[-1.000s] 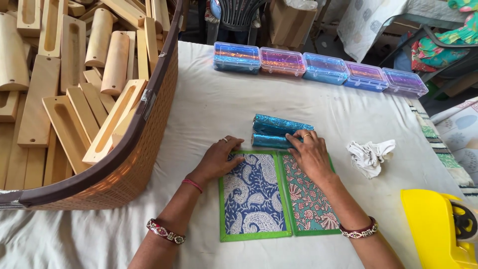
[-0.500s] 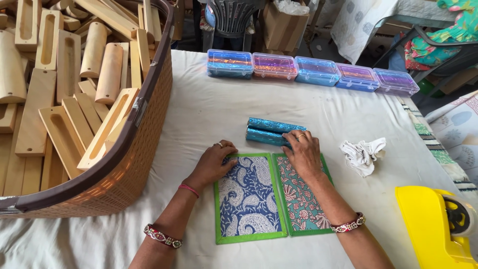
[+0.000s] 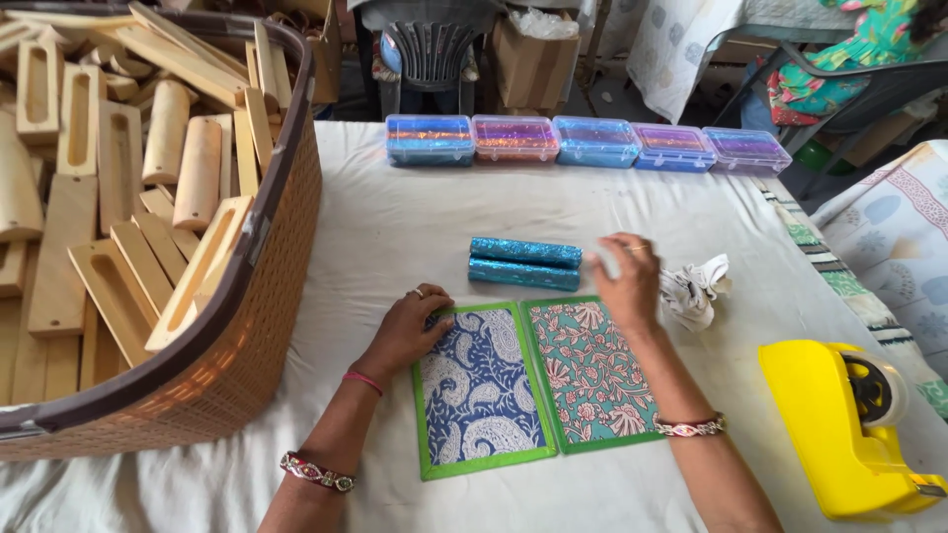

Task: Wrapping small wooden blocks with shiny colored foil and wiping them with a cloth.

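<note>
White cloth covers the table (image 3: 395, 217). An open green-edged folder (image 3: 538, 380) is pinned flat by the left hand (image 3: 407, 331), fingers spread; two blue glitter rolls (image 3: 524, 264) lie just above, unwrapped. Something whitish seems pinched by the right hand (image 3: 624, 281); crumpled rag (image 3: 694, 289) beside.

Soft even daylight, faint shadows, slight edge distortion
</note>
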